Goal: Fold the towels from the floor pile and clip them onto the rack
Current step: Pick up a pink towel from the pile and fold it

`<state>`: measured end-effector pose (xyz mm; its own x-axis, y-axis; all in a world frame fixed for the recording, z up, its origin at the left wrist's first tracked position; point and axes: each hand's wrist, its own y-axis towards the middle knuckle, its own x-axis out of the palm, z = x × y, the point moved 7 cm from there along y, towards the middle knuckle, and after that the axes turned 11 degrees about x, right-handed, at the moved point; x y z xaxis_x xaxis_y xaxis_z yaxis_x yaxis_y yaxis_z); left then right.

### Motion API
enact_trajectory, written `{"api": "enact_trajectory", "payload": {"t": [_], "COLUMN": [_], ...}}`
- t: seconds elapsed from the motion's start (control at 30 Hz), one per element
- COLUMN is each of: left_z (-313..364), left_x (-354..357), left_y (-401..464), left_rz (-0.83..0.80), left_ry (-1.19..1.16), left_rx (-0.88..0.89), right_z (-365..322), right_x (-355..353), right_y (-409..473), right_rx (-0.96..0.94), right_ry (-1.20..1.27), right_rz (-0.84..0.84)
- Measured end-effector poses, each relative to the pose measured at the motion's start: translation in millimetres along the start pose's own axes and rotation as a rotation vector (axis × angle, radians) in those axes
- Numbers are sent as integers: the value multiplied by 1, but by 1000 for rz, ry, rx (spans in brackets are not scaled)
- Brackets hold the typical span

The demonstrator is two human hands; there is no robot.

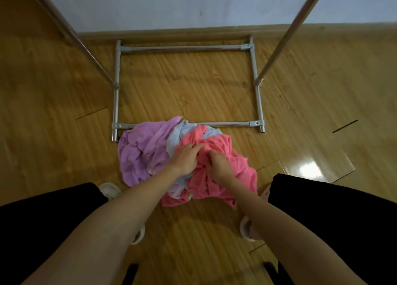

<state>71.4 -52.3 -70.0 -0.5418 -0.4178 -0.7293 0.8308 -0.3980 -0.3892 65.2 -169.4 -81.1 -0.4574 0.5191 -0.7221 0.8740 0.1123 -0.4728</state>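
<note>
A crumpled pile of towels lies on the wooden floor: a purple towel (139, 153) on the left, a pale blue towel (182, 132) in the middle, and a pink towel (223, 177) on the right and on top. My left hand (187, 158) and my right hand (219, 166) are both down on the pink towel, fingers curled into its folds and pinching the cloth. The metal rack's base frame (184, 48) sits on the floor just beyond the pile, with two upright poles rising at the left (86, 48) and right (285, 39).
My knees in black trousers frame the pile at the lower left and lower right, with white slippers (109, 190) beside them. A pale wall and skirting board run behind the rack. No clips are in view.
</note>
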Motion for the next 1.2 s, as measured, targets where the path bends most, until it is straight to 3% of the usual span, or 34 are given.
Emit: {"api": "enact_trajectory", "payload": {"t": [0.23,0.37,0.57,0.87,1.03,1.2], "left_z": [3,15,9,-3,21,104], "left_x": [18,-6,-36,-99,-155,-231], "left_y": [2,-3,-43,-128,-174,-220], "left_rz": [-259,-114,-23,307,672,920], "left_ry": [340,416,391,79,-356,-532], "left_rx": [109,90,62,-109,-235,-91], "right_z": [6,2,-14,-37,-51,-61], "right_x": [-17,-37,-96,-170,-198,-219], "right_y": [-20,-37,-70,-136,-168,-183], "right_rx": [-2,-25,-21,30,65,86], "right_ry": [4,-109,-32,480,686,744], "right_rz": [-163,-231,-60,209,249,181]}}
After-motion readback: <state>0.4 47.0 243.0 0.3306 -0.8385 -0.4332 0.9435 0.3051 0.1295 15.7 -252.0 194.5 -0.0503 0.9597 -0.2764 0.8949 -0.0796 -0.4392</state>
